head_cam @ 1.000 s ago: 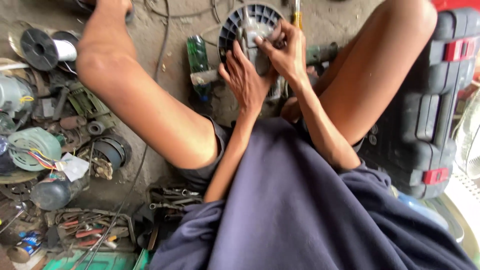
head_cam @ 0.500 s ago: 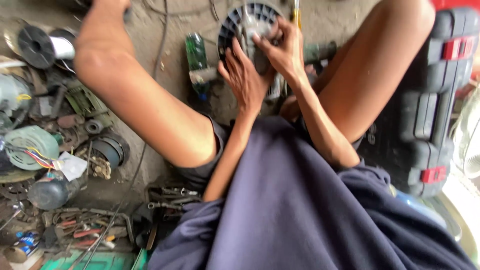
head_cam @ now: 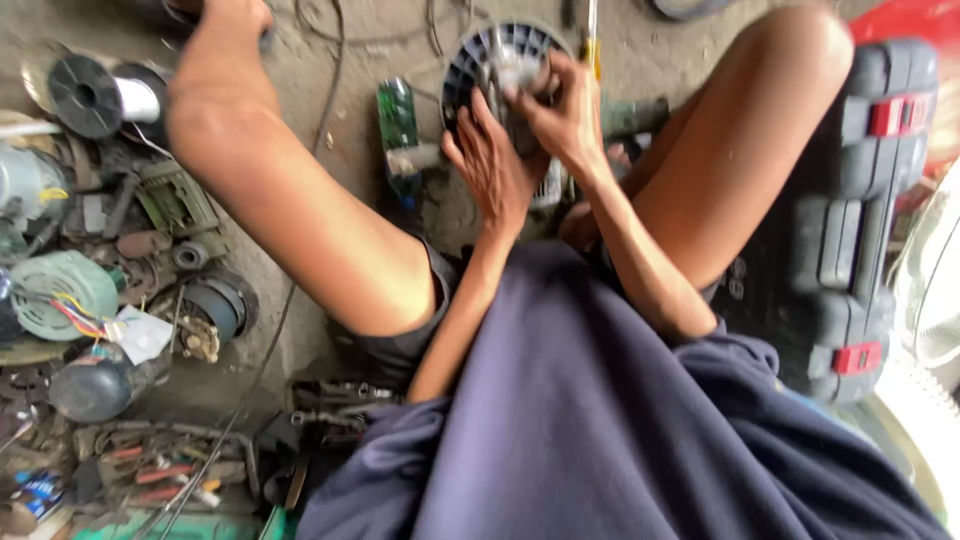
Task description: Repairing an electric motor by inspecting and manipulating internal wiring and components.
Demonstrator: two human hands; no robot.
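The concrete floor [head_cam: 330, 130] takes up most of the view, dusty and strewn with parts. On the person's right sits a big dark tool case [head_cam: 850, 220] with red latches, lying just beside the right knee. Left of the left leg lies a scatter of motor pieces — a pale green motor housing [head_cam: 50, 290] with coloured wires, a black spool [head_cam: 90, 95] of white thread or wire, and a green circuit board [head_cam: 398, 125] nearer the middle.

Between the knees, standing on the floor, is the round black slotted fan housing [head_cam: 480, 60], a plastic wheel with radial ribs around a metal hub. The left hand [head_cam: 495, 165] is pressed against its lower edge, fingers spread over the ribs. The right hand [head_cam: 560, 115] is closed over the hub area, fingertips pinched on something small at the centre — what it is I cannot tell. A yellow-handled screwdriver [head_cam: 592, 45] stands just behind the right hand.

The housing looks light and stiff, but its thin ribs would likely crack under a hard squeeze. Its rim seems the safest place to grip, with the heavier metal hub supported from below.
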